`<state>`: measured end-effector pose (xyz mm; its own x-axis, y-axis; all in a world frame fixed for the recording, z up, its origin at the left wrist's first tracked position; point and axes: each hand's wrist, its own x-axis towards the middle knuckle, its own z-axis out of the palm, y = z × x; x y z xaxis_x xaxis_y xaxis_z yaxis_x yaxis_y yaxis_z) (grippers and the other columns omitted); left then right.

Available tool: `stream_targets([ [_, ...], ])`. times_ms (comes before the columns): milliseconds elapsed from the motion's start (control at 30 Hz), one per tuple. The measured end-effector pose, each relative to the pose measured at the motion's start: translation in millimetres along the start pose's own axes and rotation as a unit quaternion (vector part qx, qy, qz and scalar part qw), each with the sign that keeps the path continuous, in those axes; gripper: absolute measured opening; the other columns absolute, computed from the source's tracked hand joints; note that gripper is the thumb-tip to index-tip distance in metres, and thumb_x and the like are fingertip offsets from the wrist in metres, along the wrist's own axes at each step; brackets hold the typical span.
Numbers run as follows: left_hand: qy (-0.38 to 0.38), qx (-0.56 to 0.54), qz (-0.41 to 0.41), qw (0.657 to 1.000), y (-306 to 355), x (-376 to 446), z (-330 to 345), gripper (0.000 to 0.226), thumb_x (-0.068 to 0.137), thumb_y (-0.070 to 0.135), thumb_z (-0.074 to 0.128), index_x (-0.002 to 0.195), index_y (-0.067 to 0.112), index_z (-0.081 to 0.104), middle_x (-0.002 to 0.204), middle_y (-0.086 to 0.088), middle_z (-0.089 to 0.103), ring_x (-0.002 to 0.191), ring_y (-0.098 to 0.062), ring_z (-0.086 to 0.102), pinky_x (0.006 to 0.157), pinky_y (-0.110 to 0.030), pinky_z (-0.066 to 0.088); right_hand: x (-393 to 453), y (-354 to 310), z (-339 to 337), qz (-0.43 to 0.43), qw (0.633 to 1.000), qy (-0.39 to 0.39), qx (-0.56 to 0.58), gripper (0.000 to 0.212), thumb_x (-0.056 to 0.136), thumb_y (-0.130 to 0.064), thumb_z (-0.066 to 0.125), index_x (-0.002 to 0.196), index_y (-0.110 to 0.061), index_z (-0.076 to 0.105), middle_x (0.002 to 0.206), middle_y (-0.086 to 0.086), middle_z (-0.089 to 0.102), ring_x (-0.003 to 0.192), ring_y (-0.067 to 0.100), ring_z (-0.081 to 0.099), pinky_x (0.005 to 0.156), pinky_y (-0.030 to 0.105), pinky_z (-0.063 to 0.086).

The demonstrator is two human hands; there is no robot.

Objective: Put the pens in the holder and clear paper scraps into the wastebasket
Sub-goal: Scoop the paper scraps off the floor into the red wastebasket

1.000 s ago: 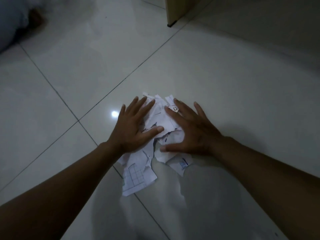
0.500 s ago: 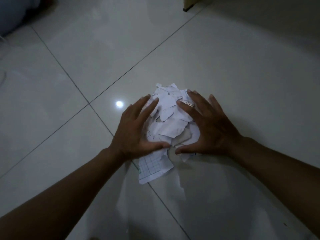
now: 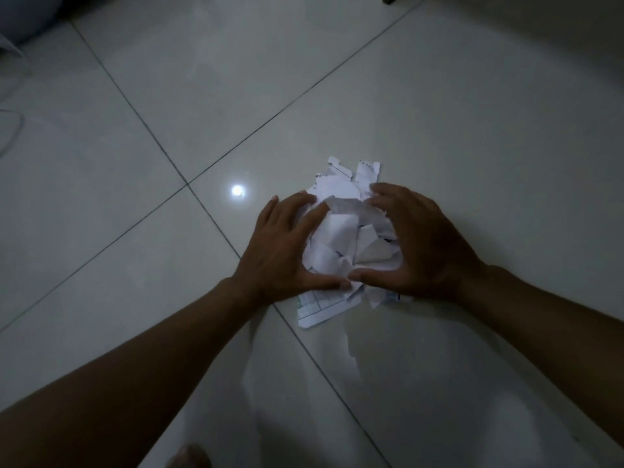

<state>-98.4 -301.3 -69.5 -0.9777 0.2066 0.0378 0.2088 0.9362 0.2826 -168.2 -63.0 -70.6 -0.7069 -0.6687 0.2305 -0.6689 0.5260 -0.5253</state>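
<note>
compared with a moment earlier, the left hand (image 3: 287, 244) and right hand (image 3: 422, 244) have closed inward, now cupping and grasping the paper scraps (image 3: 344, 238) into a tighter mound on the floor (image 3: 472, 130), ready for lifting; wastebasket not visible.
</note>
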Motion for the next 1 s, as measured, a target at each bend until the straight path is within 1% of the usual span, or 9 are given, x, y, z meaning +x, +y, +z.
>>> stream_targets([
  [67, 0.013, -0.041, -0.007, 0.999, -2.0, 0.2, -4.3, 0.131, 0.056, 0.085, 0.069, 0.155, 0.013, 0.024, 0.157, -0.013, 0.026, 0.146, -0.028, 0.024, 0.116, -0.057, 0.026, -5.9, -4.4, -2.4, 0.009, 0.999, 0.035, 0.004, 0.111, 0.064, -0.086, 0.063, 0.141, -0.01, 0.041, 0.153, 0.012, 0.038, 0.14, 0.028, 0.039, 0.114, 0.053, 0.035],
  [133, 0.009, -0.063, 0.005, 0.998, -4.0, 0.5, -9.7, 0.14, 0.053, 0.085, 0.07, 0.157, 0.01, 0.016, 0.163, -0.012, 0.014, 0.151, -0.026, 0.014, 0.119, -0.057, 0.022, -12.4, -8.7, -3.5, 0.013, 0.999, 0.026, -0.02, 0.125, 0.061, -0.089, 0.062, 0.151, -0.009, 0.027, 0.161, 0.013, 0.024, 0.149, 0.028, 0.025, 0.117, 0.056, 0.027],
  [233, -0.062, -0.021, 0.056, 0.996, -10.2, 5.9, -14.2, 0.149, 0.05, 0.089, 0.067, 0.158, 0.01, 0.003, 0.166, -0.013, -0.009, 0.154, -0.026, -0.008, 0.121, -0.06, 0.008, -16.1, -11.3, -3.0, 0.012, 0.992, -0.091, -0.089, 0.133, 0.057, -0.1, 0.047, 0.159, -0.028, 0.002, 0.167, 0.01, -0.006, 0.154, 0.026, -0.004, 0.12, 0.061, 0.01],
  [333, -0.118, 0.024, 0.103, 0.987, -17.1, 22.1, -14.4, 0.151, 0.047, 0.093, 0.066, 0.159, 0.017, -0.001, 0.164, -0.015, -0.017, 0.152, -0.03, -0.017, 0.121, -0.061, 0.0, -11.5, -7.3, 1.2, 0.023, 0.976, -0.169, -0.138, 0.128, 0.055, -0.106, 0.032, 0.158, -0.035, 0.006, 0.166, 0.01, -0.016, 0.153, 0.026, -0.014, 0.12, 0.06, 0.001],
  [500, -0.166, 0.061, 0.127, 0.976, -17.7, 54.2, -12.8, 0.147, 0.048, 0.099, 0.054, 0.158, 0.025, -0.008, 0.164, -0.013, -0.019, 0.15, -0.027, -0.023, 0.12, -0.06, -0.008, -0.2, -3.3, 6.2, 0.021, 0.978, -0.155, -0.136, 0.118, 0.056, -0.104, 0.037, 0.147, -0.029, 0.036, 0.165, 0.013, 0.016, 0.154, 0.026, 0.008, 0.121, 0.058, 0.004],
  [667, -0.141, 0.016, 0.117, 0.983, -20.5, 50.0, -7.0, 0.129, 0.059, 0.091, 0.057, 0.159, 0.026, 0.008, 0.167, -0.008, 0.001, 0.154, -0.022, -0.008, 0.122, -0.045, -0.01, 0.3, 2.1, 10.0, -0.011, 0.994, -0.072, -0.078, 0.091, 0.064, -0.092, 0.054, 0.122, -0.022, 0.054, 0.145, 0.008, 0.045, 0.138, 0.025, 0.041, 0.12, 0.055, 0.018],
  [833, -0.058, -0.035, 0.134, 0.989, -19.5, 34.1, 0.1, 0.106, 0.074, 0.078, 0.058, 0.154, 0.014, 0.031, 0.159, -0.013, 0.031, 0.15, -0.027, 0.02, 0.123, -0.045, 0.014, -3.2, 0.1, 12.9, -0.031, 0.999, -0.016, -0.035, 0.08, 0.065, -0.079, 0.066, 0.114, -0.016, 0.062, 0.137, 0.009, 0.052, 0.126, 0.026, 0.049, 0.114, 0.047, 0.033],
  [933, -0.024, -0.061, 0.127, 0.99, -16.2, 26.5, 4.4, 0.102, 0.077, 0.076, 0.056, 0.151, 0.007, 0.035, 0.155, -0.013, 0.038, 0.146, -0.028, 0.029, 0.121, -0.045, 0.022, -3.3, -0.1, 12.6, -0.02, 0.999, -0.015, -0.021, 0.082, 0.066, -0.075, 0.064, 0.123, -0.016, 0.059, 0.15, 0.009, 0.045, 0.131, 0.025, 0.046, 0.107, 0.041, 0.036],
  [1000, -0.008, -0.074, 0.115, 0.991, -12.8, 22.1, 6.9, 0.1, 0.078, 0.075, 0.056, 0.149, 0.006, 0.037, 0.153, -0.013, 0.041, 0.143, -0.028, 0.034, 0.119, -0.043, 0.025, -2.4, -1.7, 13.1, -0.019, 0.999, -0.019, -0.032, 0.089, 0.066, -0.068, 0.065, 0.136, -0.015, 0.051, 0.149, 0.005, 0.047, 0.129, 0.024, 0.049, 0.102, 0.041, 0.036],
])
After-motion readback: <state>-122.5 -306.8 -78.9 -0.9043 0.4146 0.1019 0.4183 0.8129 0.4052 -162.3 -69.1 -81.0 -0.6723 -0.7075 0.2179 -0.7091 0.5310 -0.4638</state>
